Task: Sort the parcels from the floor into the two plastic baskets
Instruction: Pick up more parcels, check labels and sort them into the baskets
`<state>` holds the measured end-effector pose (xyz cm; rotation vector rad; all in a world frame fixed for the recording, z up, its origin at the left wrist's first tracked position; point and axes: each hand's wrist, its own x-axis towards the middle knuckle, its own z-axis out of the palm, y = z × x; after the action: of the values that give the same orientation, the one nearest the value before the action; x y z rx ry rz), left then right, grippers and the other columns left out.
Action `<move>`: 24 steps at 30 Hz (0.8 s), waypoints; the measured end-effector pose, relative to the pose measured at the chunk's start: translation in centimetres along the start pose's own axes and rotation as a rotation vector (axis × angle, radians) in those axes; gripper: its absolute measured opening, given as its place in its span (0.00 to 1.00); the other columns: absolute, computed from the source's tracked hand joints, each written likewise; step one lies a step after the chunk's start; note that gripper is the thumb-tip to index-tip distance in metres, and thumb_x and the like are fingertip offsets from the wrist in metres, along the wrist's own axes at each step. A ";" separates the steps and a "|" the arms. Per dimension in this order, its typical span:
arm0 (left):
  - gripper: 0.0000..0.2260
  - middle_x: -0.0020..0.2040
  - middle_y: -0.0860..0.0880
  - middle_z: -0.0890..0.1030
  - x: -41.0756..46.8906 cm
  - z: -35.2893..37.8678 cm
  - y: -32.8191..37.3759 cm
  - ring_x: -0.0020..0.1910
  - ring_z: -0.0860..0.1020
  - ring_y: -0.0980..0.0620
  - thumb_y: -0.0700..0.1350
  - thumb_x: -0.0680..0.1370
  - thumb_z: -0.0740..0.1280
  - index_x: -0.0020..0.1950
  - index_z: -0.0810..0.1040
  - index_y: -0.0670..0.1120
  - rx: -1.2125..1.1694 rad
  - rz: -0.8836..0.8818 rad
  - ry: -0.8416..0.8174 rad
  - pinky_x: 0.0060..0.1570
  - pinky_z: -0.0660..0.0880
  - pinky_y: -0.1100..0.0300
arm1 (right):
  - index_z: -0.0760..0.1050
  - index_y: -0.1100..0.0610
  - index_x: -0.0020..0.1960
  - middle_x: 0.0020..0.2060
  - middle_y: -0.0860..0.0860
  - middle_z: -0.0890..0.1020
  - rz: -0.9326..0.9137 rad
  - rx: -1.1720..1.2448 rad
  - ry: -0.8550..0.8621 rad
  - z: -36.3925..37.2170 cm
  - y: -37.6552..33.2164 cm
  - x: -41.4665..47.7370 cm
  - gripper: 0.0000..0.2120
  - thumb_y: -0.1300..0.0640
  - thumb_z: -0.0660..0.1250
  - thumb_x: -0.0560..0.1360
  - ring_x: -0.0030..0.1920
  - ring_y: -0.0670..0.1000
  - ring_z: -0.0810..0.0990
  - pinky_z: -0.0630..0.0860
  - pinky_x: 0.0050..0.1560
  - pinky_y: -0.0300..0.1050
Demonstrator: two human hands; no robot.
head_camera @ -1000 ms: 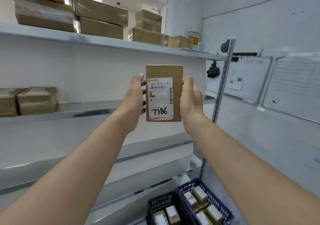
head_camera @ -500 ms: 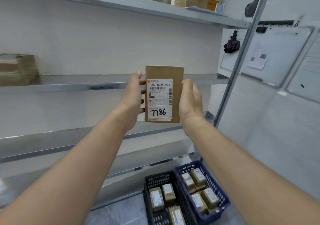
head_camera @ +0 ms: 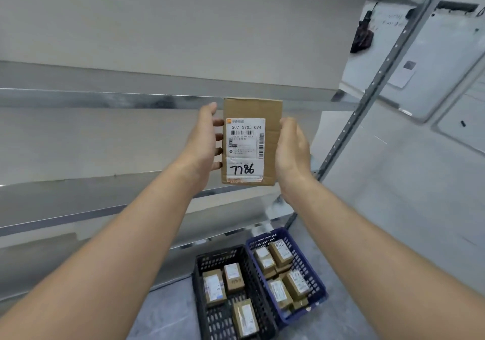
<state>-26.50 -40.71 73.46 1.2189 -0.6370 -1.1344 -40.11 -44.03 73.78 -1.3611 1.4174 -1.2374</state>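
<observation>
Well above the black plastic mesh basket [head_camera: 223,253], itself cut off below, the left hand [head_camera: 203,140] and right hand [head_camera: 291,150] clasp by its sides an upright brown cardboard parcel [head_camera: 252,109], the right fingertips hidden behind it.

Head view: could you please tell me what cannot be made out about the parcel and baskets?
All in the head view.
- parcel: the label's fine print is too small; back faces away.
- right hand: fingers hidden behind the parcel.
- black basket: near end cut by the bottom edge.
- blue basket: print on the boxes inside too small.
</observation>
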 end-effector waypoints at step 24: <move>0.19 0.52 0.49 0.84 10.2 11.9 -14.8 0.50 0.83 0.47 0.62 0.83 0.54 0.54 0.79 0.51 0.064 -0.079 0.534 0.59 0.78 0.45 | 0.75 0.50 0.45 0.43 0.49 0.81 0.119 0.030 -0.488 -2.5 16.8 19.6 0.20 0.38 0.51 0.73 0.43 0.52 0.75 0.71 0.48 0.52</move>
<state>-38.16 -53.92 60.99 1.5347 -0.2211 -0.8029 -48.16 -64.07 59.48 -1.4150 1.1103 -0.7746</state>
